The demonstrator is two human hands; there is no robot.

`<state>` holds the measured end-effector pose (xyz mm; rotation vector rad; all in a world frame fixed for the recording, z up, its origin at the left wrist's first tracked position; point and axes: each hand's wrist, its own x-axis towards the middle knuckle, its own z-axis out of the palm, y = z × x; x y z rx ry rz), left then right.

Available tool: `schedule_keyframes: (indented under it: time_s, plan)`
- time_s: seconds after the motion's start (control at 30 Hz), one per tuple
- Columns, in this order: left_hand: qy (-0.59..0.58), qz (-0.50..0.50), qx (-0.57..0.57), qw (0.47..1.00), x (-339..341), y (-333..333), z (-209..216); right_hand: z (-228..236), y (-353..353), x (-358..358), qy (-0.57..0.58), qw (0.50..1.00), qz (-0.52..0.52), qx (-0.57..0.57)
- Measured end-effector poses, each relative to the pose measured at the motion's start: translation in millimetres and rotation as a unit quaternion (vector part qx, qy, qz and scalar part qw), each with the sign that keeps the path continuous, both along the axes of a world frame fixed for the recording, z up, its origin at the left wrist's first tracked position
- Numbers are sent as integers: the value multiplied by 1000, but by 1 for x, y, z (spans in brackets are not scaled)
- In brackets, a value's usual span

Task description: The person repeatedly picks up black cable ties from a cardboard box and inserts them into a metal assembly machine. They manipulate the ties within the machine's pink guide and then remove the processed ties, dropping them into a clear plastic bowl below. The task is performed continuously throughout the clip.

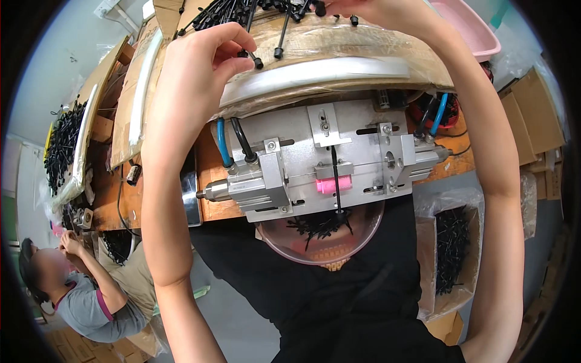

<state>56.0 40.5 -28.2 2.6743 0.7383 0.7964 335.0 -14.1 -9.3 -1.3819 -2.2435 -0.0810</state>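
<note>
Left hand [203, 66]: finger and thumb curled together, pinching a thin black rod [258, 63] by its knobbed end, over the cardboard [375, 48].
Right hand [375, 9]: cut off by the upper edge, close to other rod ends; its grip cannot be told.
Rod heap [224, 13]: slim, dark, tangled, lying on the tape-wrapped, wrinkled cardboard.
Metal fixture [363, 139]: flat silver plate with squared blocks; a single rod [336, 166] crosses it beside a pink cylinder [339, 184].
Bowl [370, 233]: round, see-through, holding black pieces [318, 225].
</note>
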Motion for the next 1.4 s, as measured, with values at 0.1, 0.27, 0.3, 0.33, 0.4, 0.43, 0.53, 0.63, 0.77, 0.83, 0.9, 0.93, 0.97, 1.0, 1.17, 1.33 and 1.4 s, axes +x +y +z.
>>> schedule_keyframes:
  time_s: [0.1, 0.27, 0.3, 0.33, 0.4, 0.43, 0.53, 0.63, 0.77, 0.83, 0.9, 0.93, 0.97, 1.0, 1.17, 1.33, 1.4]
  plan:
    - [-22, 31, -21, 999, -1, -8, 13, 10, -3, -16, -195, 980, 10, 48]
    - [-144, 50, 68, 986, -4, -56, -20, 8, -19, -7, 9, 998, -58, 33]
    - [-157, 72, 70, 982, -8, -82, -27, 16, -26, -5, 79, 992, -91, 23]
    - [-131, 54, 67, 988, -11, -103, -45, 10, -32, 1, 143, 988, -56, 27]
    - [-66, 29, 66, 995, -25, -146, -74, 7, -44, -6, 257, 965, -7, 49]
    - [-33, 9, 62, 997, -28, -163, -88, 8, -54, -14, 301, 951, -4, 65]
    - [27, 13, 33, 999, -14, -196, -118, 7, -95, -32, 373, 921, -33, 108]
    - [62, 44, -1, 997, -4, -207, -129, -2, -113, -22, 430, 895, 9, 121]
    - [69, 48, 11, 996, 4, -200, -127, -7, -139, -34, 480, 861, -66, 157]
    - [82, 46, 21, 995, 3, -197, -128, -25, -145, -36, 446, 867, -121, 187]
    - [94, 31, 35, 994, 2, -195, -126, -36, -170, -52, 404, 897, -106, 148]
    - [97, 27, 22, 995, 1, -195, -124, -45, -183, -60, 391, 906, -100, 131]
    - [99, 19, 9, 995, 1, -195, -119, -58, -193, -72, 383, 908, -116, 127]
    - [105, 25, -3, 994, -5, -193, -118, -80, -198, -87, 381, 909, -119, 119]
    - [-98, 8, 114, 989, 32, -104, -58, -141, -217, -133, 222, 962, -153, 47]
    - [-59, -51, 69, 995, 62, -28, -17, -168, -202, -155, 214, 966, -141, 18]
    - [36, -42, -6, 998, 65, -24, -4, -170, -197, -156, 225, 964, -139, 25]
